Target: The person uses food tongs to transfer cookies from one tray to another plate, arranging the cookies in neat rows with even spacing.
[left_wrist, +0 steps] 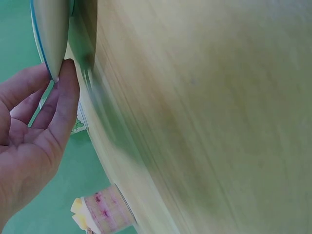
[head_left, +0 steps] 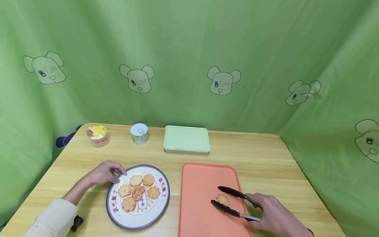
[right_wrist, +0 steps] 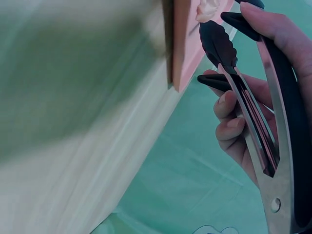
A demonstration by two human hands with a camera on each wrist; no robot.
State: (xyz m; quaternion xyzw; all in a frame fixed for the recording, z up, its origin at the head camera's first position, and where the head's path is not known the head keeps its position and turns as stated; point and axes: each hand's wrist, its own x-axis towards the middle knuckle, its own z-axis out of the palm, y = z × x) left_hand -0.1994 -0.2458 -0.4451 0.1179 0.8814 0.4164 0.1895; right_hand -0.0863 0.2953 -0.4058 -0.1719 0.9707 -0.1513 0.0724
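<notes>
My left hand [head_left: 105,172] pinches the upper left rim of a round white plate [head_left: 157,210] with a blue edge; in the left wrist view the thumb and fingers meet round that rim. Several biscuits lie on the plate, among them a pretzel [head_left: 138,193], a swirled one [head_left: 148,179] and a flower-shaped one [head_left: 153,192]. My right hand [head_left: 270,212] grips black-tipped metal tongs [right_wrist: 287,117] over the pink tray [head_left: 201,181]. The tongs' arms are spread, one on each side of a flower-shaped biscuit [head_left: 222,199] on the tray, and seem not to squeeze it.
At the back of the wooden table [head_left: 245,144] stand a dessert cup [head_left: 100,139], a small can [head_left: 139,134] and a pale green lidded box [head_left: 187,139]. A green curtain [head_left: 177,39] hangs behind and at both sides.
</notes>
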